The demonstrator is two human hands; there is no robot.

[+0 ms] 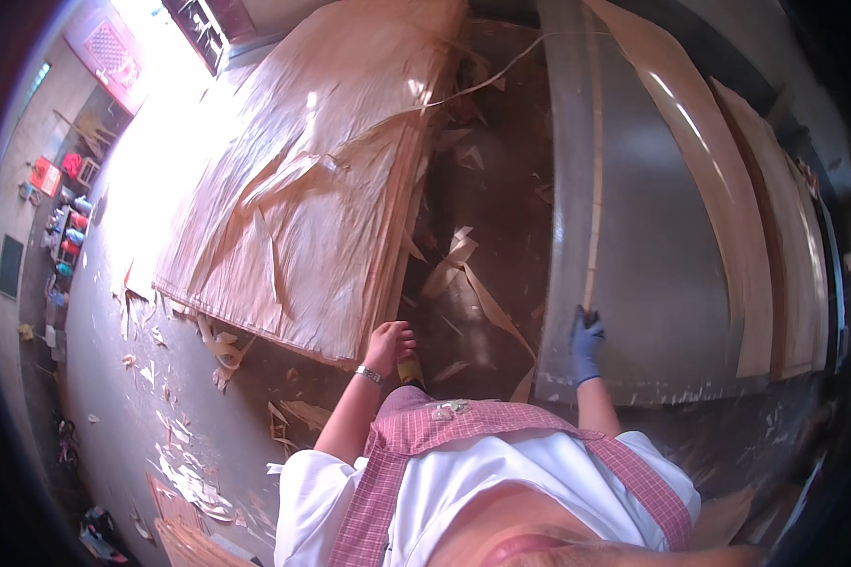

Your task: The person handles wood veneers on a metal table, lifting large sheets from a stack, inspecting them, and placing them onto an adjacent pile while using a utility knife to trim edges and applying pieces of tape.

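On my remote feed the gloved right hand (587,347) seems closed, its fingers indistinct, on a thin stick (595,170) running up the grey panel (667,236), right of centre; the bare left hand (390,347), half open, shows nothing held beside the veneer stack (340,198), centre-left. I judge the step as handling the stick; the next move calls for a steady grip.
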